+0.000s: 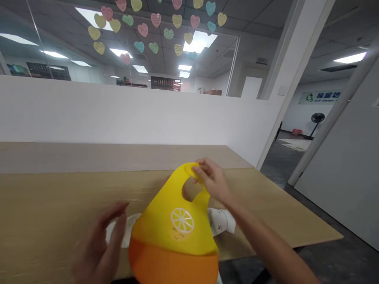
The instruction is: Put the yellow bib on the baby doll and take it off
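Note:
A yellow and orange baby bib [160, 213] with a white citrus slice and a small smiling face printed on it hangs upright in front of me. My right hand [211, 177] pinches the bib's neck strap at the top. Left of the bib, my left hand [102, 240] is held apart from it, fingers spread and slightly blurred, with nothing in them. Behind the bib lies a white printed cloth or wrapper [222, 221] on the wooden table [53, 205]; its middle is hidden by the bib.
The table's right corner [340, 237] juts out over the dark floor. A white wall [118, 114] with a window and heart-shaped notes [156, 19] rises behind the table. To the right are an open doorway, a door [346, 169] and a standing fan [318, 118].

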### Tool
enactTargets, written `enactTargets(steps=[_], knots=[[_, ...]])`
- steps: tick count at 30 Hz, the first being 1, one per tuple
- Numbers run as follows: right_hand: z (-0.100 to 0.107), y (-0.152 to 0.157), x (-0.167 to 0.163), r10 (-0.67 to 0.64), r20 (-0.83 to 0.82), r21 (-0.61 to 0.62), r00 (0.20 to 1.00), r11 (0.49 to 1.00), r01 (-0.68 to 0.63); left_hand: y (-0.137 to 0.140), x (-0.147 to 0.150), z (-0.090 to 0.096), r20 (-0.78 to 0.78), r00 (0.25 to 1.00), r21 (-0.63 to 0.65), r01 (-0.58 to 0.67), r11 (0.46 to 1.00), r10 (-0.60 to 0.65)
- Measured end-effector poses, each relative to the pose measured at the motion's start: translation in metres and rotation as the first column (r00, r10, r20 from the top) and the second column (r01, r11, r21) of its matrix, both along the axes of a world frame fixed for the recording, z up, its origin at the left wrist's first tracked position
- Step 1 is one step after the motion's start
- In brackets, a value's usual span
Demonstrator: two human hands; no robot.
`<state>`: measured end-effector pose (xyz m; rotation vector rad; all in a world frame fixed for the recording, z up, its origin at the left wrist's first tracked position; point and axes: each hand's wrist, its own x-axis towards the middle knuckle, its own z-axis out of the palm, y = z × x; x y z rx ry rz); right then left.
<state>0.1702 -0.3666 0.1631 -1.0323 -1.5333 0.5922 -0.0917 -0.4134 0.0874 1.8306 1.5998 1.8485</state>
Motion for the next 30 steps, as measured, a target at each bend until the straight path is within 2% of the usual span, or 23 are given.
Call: enactTargets(steps=[2, 4, 8, 10, 13, 16, 20, 23, 27, 30], knots=[[0.025, 0.004, 0.023, -0.073, -0.026, -0.074, 0.997, 0.995, 0.071, -0.007, -0.014, -0.016, 0.074, 0.997, -0.077, 0.021, 0.997, -0.015], [0.052, 0.005, 0.045, -0.154, 0.004, -0.125, 0.988, 0.98, 0.153, -0.007, -0.024, -0.037, 0.037, 0.993, -0.18, 0.115, 0.977, -0.11], [0.101, -0.007, 0.077, -0.291, -0.002, -0.132, 0.957, 0.948, 0.288, 0.005, -0.028, -0.08, -0.106, 0.941, -0.438, 0.246, 0.865, -0.321], [0.12, -0.014, 0.087, -0.355, 0.007, -0.122, 0.935, 0.928, 0.353, 0.011, -0.025, -0.094, -0.158, 0.914, -0.493, 0.255, 0.832, -0.373], [0.135, -0.015, 0.097, -0.461, 0.07, -0.101, 0.884, 0.879, 0.467, 0.015, -0.018, -0.1, -0.219, 0.887, -0.494, 0.259, 0.83, -0.407], [0.134, 0.002, 0.108, -0.534, 0.108, -0.085, 0.838, 0.835, 0.543, 0.015, -0.014, -0.098, -0.259, 0.882, -0.488, 0.233, 0.841, -0.394], [0.115, 0.037, 0.128, -0.585, 0.09, -0.097, 0.806, 0.801, 0.591, 0.013, -0.015, -0.096, -0.293, 0.872, -0.514, 0.203, 0.834, -0.393], [0.1, 0.056, 0.146, -0.609, 0.018, -0.147, 0.793, 0.783, 0.605, 0.011, -0.013, -0.094, -0.308, 0.857, -0.539, 0.2, 0.818, -0.413], [0.084, 0.062, 0.178, -0.63, -0.12, -0.231, 0.767, 0.769, 0.596, 0.008, -0.009, -0.087, -0.302, 0.852, -0.556, 0.207, 0.805, -0.427], [0.062, 0.058, 0.207, -0.69, -0.143, -0.296, 0.71, 0.714, 0.634, 0.007, -0.008, -0.084, -0.31, 0.859, -0.544, 0.191, 0.817, -0.408]])
